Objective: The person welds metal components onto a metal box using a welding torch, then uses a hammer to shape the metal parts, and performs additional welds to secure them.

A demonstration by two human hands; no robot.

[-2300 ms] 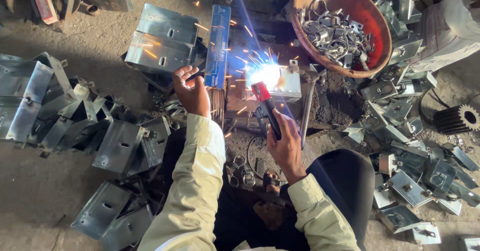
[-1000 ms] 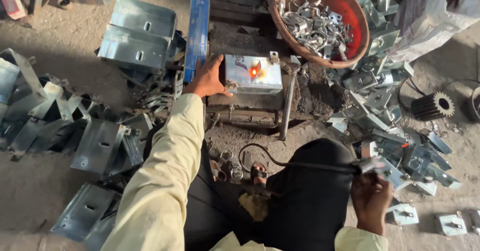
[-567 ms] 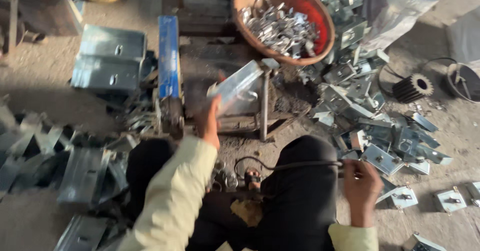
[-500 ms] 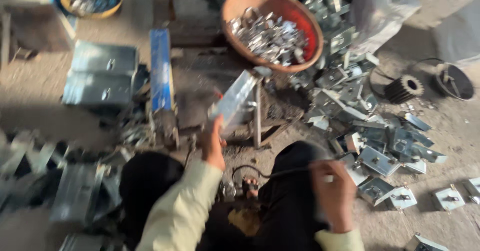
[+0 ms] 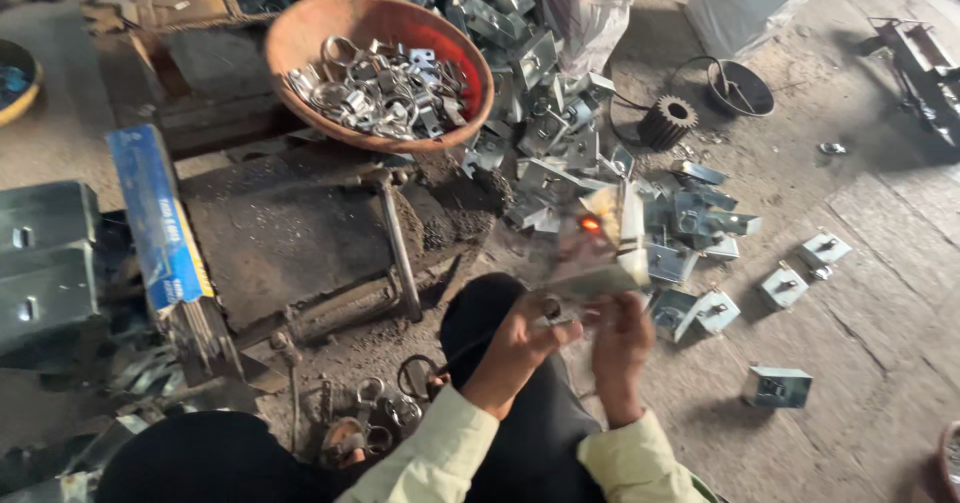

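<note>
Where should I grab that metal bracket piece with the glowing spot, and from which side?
Probably by its near, lower edge, coming from below. On the metal bracket, the orange glow sits toward the upper far part, so that area is likely hot. The left hand and right hand are both at its near end, away from the glow. Motion blur hides finer shape.

Rings [image 5: 375, 93] in bowl [image 5: 300, 38]; brackets [image 5: 690, 223] right

Bare floor to the right, clutter ahead

Metal brackets [image 5: 590, 153] heap ahead of the hands [image 5: 570, 338]; floor [image 5: 880, 293] rightward lies open, scattered boxes [image 5: 778, 386] apart.
</note>
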